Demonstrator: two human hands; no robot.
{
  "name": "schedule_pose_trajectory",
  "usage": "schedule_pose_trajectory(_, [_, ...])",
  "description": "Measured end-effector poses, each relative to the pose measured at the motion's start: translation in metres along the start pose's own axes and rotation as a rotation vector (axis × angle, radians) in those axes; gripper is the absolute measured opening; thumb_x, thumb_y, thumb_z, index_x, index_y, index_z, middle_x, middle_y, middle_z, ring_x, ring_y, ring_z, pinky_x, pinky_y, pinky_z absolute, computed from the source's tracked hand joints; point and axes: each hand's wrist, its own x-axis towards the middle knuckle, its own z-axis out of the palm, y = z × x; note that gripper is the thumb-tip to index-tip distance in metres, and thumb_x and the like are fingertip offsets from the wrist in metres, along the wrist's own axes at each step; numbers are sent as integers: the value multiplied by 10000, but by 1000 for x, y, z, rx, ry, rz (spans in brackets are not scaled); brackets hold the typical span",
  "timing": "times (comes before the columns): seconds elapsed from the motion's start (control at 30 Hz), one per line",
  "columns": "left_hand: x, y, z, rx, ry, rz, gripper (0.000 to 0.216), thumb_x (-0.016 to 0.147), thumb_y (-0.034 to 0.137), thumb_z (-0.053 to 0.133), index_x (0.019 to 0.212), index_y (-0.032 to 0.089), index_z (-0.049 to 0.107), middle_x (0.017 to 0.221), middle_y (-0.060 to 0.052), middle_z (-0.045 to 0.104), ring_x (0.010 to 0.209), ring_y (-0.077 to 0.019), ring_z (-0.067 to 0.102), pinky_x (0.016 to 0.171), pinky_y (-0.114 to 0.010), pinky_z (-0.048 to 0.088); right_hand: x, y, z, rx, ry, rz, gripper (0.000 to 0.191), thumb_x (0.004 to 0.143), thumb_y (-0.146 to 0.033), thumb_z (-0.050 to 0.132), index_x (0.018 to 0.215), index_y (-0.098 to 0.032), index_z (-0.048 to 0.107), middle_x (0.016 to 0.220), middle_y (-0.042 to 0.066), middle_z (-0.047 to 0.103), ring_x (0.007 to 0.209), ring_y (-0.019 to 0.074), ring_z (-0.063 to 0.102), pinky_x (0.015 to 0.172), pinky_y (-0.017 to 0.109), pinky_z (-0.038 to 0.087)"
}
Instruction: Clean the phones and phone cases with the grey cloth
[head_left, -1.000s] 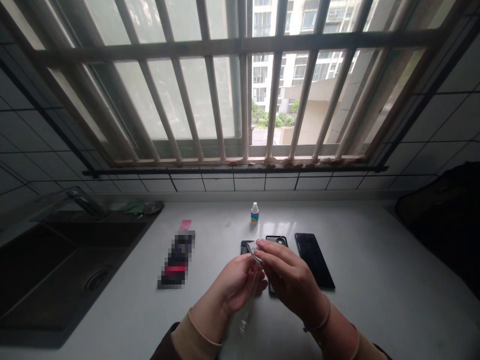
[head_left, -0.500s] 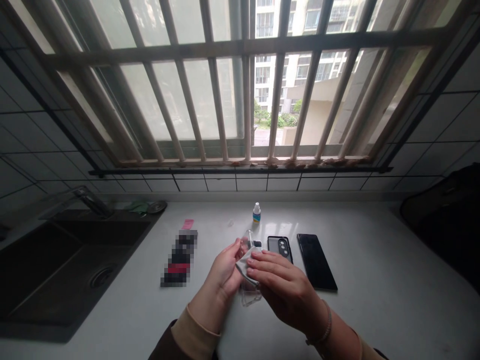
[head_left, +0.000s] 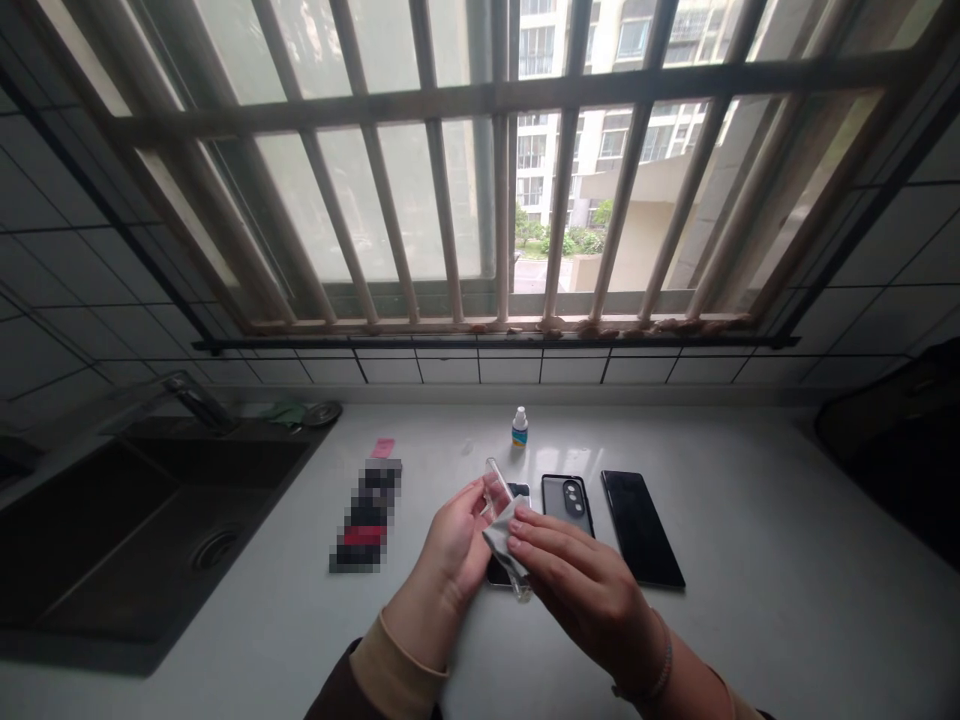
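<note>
A clear phone case is held up in my left hand, whose fingers wrap its left side. My right hand presses a light grey cloth against the case. Part of the case is hidden behind the cloth and fingers. Beneath the case lies a phone, mostly covered by my hands. Just right of it rests a black-rimmed phone case with camera holes, partly hidden by my right hand. Farther right is a black phone, lying flat on the counter.
A small white-capped bottle stands behind my hands on the white counter. To the left lie a pink piece and a blurred dark item. A dark sink with a faucet is set into the far left.
The clear case has tilted more in my left hand, uncovering part of the phone below. My right hand has slid the cloth slightly downward. The whole view has shifted a little.
</note>
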Motion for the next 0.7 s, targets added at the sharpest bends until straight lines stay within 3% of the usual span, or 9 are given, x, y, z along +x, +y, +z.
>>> schedule_pose_trajectory(0.1, [-9, -2, 3, 170, -134, 27, 222, 988, 313, 704, 1081, 111, 708, 1079, -137, 723, 978, -213, 714, 900, -313, 591, -1, 0, -3, -14, 39, 19, 566, 949, 38, 645, 1481, -155, 635, 1367, 148, 743, 1366, 307, 661, 1118, 481, 625])
schedule_pose_trajectory(0.2, [-18, -2, 2, 411, -300, 137, 548, 939, 494, 769, 1364, 173, 641, 1414, -162, 626, 1257, -287, 641, 1026, -350, 538, 0, 1, -8, -20, 124, 81, 535, 951, 32, 645, 1439, -185, 674, 1354, 124, 752, 1325, 293, 694, 1100, 451, 636])
schedule_pose_trajectory(0.27, [-20, 0, -1, 577, -369, 202, 801, 903, 559, 793, 1570, 245, 479, 1593, -172, 466, 1355, -327, 582, 1087, -399, 509, 1, 3, -11, -44, 194, 139, 508, 955, 20, 650, 1404, -213, 700, 1342, 102, 761, 1275, 272, 727, 1089, 417, 639])
schedule_pose_trajectory(0.37, [-20, 4, -6, 824, -455, 284, 1088, 837, 534, 866, 1704, 364, 232, 1623, -171, 378, 1323, -333, 595, 1095, -466, 508, -1, 6, -15, -88, 291, 231, 471, 968, -5, 654, 1361, -253, 726, 1316, 73, 777, 1200, 245, 764, 1057, 384, 647])
schedule_pose_trajectory(0.47, [-17, 5, -9, 1047, -469, 350, 1281, 687, 424, 991, 1700, 447, 208, 1482, -122, 476, 1141, -263, 656, 1074, -475, 516, -4, 12, -17, -86, 351, 349, 394, 1000, -63, 636, 1314, -274, 747, 1282, 62, 790, 1174, 246, 770, 1019, 399, 651])
schedule_pose_trajectory(0.57, [-15, 4, -9, 1311, -395, 465, 1239, 648, 353, 1010, 1663, 486, 311, 1276, -48, 545, 947, -193, 646, 1006, -443, 544, -7, 19, -17, -70, 365, 473, 296, 1028, -150, 637, 1266, -271, 765, 1239, 62, 803, 1142, 253, 775, 1002, 411, 646])
schedule_pose_trajectory(0.7, [-16, 9, -6, 1474, -297, 650, 823, 797, 345, 906, 1536, 420, 554, 1118, -27, 575, 922, -203, 631, 964, -404, 536, -10, 25, -14, -49, 366, 551, 224, 1032, -233, 666, 1218, -266, 785, 1196, 60, 816, 1082, 257, 791, 974, 403, 652])
